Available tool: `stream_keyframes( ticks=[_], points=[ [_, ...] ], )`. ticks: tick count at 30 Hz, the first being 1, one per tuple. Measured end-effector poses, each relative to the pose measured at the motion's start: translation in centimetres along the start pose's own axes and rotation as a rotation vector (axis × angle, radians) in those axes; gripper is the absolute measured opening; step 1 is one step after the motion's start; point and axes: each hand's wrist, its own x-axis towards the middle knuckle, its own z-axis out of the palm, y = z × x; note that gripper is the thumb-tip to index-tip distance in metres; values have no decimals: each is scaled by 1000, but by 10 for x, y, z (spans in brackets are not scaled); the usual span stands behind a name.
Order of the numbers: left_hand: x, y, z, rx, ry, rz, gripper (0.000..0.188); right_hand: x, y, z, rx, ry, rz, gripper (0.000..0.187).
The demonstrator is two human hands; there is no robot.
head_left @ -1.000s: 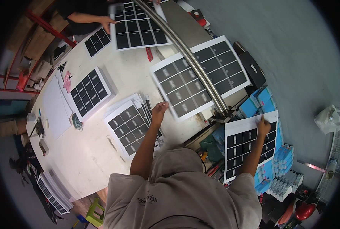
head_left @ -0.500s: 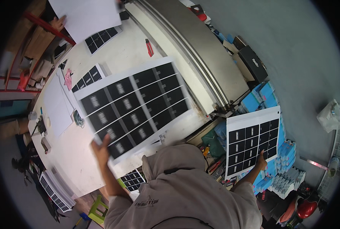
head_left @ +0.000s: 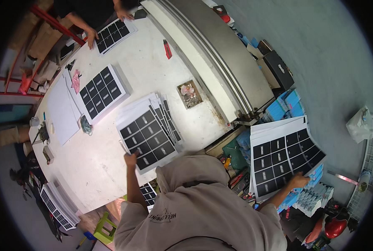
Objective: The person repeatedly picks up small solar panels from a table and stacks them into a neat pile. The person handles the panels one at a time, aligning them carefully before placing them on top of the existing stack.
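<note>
Printed sheet | right hand gripping bowed edge, could crease it | left hand at paper stack, can't see grip; nudge might skew it

Beyond the small open box lies a red cutter, and well to its left a crumpled pink scrap. Well below it, leftward, stands a lime-green stool; far to its right is a white plastic bag.
</note>
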Motion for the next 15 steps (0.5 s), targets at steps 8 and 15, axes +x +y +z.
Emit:
stream_keyframes(
  ticks=[8, 15],
  points=[
    [-37, 71, 135, 802, 304, 182, 143, 139, -13, -80, 105, -50, 131, 58],
    [-36, 108, 148, 861, 181, 332, 131, 221, -119, -74, 1098, 141, 344, 54]
  ],
)
